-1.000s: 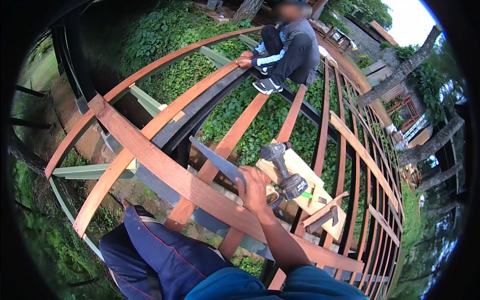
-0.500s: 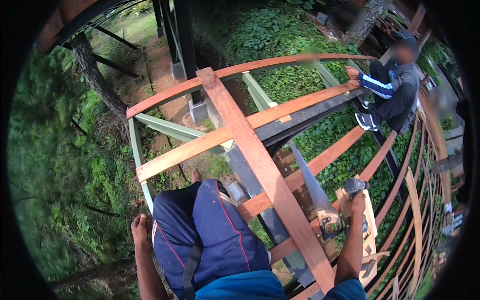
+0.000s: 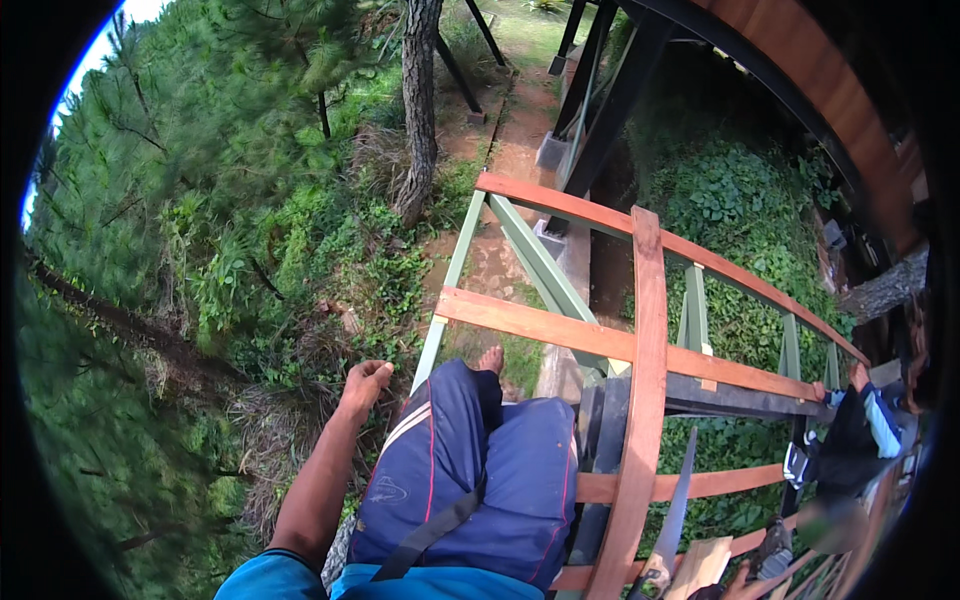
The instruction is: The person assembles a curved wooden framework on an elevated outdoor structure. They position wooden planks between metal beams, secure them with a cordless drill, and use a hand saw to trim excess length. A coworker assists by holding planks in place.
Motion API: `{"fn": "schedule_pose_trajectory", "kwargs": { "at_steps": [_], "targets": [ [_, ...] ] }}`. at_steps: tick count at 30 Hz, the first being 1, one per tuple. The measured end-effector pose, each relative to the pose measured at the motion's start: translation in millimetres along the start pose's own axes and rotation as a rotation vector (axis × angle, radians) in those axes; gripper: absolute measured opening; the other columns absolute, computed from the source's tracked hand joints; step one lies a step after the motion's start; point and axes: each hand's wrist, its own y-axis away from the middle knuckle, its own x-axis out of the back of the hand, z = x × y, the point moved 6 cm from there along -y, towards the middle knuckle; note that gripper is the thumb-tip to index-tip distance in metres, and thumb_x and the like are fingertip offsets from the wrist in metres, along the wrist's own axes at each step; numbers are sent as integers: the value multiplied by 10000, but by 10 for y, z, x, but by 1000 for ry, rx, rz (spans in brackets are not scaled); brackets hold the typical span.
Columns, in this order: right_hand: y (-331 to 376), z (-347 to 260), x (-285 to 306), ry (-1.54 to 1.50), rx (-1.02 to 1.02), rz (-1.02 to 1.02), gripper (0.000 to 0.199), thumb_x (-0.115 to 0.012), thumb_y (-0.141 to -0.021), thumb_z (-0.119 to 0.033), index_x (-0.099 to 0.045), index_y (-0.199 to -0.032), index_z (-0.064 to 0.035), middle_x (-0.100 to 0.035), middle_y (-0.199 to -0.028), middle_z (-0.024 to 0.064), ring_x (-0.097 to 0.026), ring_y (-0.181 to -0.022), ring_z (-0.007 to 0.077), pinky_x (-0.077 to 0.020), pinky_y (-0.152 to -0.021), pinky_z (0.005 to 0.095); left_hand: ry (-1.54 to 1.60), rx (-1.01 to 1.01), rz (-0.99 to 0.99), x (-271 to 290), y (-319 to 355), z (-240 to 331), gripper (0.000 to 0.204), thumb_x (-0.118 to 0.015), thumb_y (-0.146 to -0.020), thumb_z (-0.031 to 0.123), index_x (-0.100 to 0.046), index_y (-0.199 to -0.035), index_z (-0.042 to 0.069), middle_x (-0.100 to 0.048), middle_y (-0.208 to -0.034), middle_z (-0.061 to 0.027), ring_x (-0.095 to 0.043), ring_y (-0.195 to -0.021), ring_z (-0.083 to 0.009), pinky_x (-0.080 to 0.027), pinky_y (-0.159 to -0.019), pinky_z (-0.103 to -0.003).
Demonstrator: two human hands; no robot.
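Observation:
My left hand (image 3: 366, 387) is raised beside my left knee, near the green frame post (image 3: 447, 280). Its fingers are curled together, and whatever they may hold is too small to make out. Low on the right, my right hand (image 3: 738, 580) grips a dark cordless drill (image 3: 775, 551), partly cut off and blurred. Beside it lie a pale wood block (image 3: 704, 566) and a handsaw (image 3: 672, 513) with its blade pointing away from me. A long reddish plank (image 3: 642, 420) crosses over the lighter horizontal slat (image 3: 540, 318) in front of my knees.
I sit high on an open frame, with ground and plants showing through the gaps. A curved top rail (image 3: 575, 211) runs along the far side. At the right, a co-worker (image 3: 860, 430) sits with hands at the slat's end. A tree trunk (image 3: 417, 110) rises beyond.
The view has swung left, so the frame, saw and co-worker now appear further right and lower. My left hand has come up, away from my thigh. The drill stays in my right hand.

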Motion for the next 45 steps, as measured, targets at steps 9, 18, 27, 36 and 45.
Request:
{"fn": "schedule_pose_trajectory", "kwargs": {
  "at_steps": [9,18,27,36,45],
  "targets": [
    [31,-2337,-13,-610,-133,-231,561,-781,-916,-308,-633,-1314,58,-718,-1076,245,-660,-938,310,-523,-876,445,-415,-170,60,-1105,-819,320,740,-521,-973,613,-543,-1381,-5,-671,-1172,-360,-641,-1147,-500,-489,-998,-549],
    [251,-5385,-1461,-1116,318,-1076,471,-683,-879,-29,-544,-1320,64,-703,-1082,164,-632,-756,183,-530,-669,319,-330,-23,85,-1037,-507,618,668,-526,-975,575,-511,-1360,29,-689,-1168,-324,-645,-1139,-500,-490,-976,-569],
    [371,-6557,-2344,-728,610,-1289,264,-625,-913,21,-641,-1177,7,-667,-937,41,-622,-727,114,-521,-627,283,-292,53,14,-979,-466,703,602,-543,-996,528,-497,-1366,55,-692,-1154,-315,-648,-1144,-486,-492,-983,-579],
    [394,-6589,-2388,-672,608,-1349,288,-616,-913,11,-648,-1199,0,-679,-958,28,-609,-724,93,-516,-634,273,-338,41,-10,-1018,-471,732,561,-539,-1020,494,-501,-1349,41,-696,-1128,-316,-659,-1116,-487,-507,-974,-567],
    [249,-7028,-2313,-256,1114,-1227,424,-688,-795,-27,-635,-1215,-4,-714,-1058,76,-661,-892,179,-558,-835,347,-263,57,-3,-1017,-542,657,608,-543,-1010,552,-522,-1349,47,-712,-1089,-306,-659,-1117,-481,-495,-964,-567]
  ]
}}
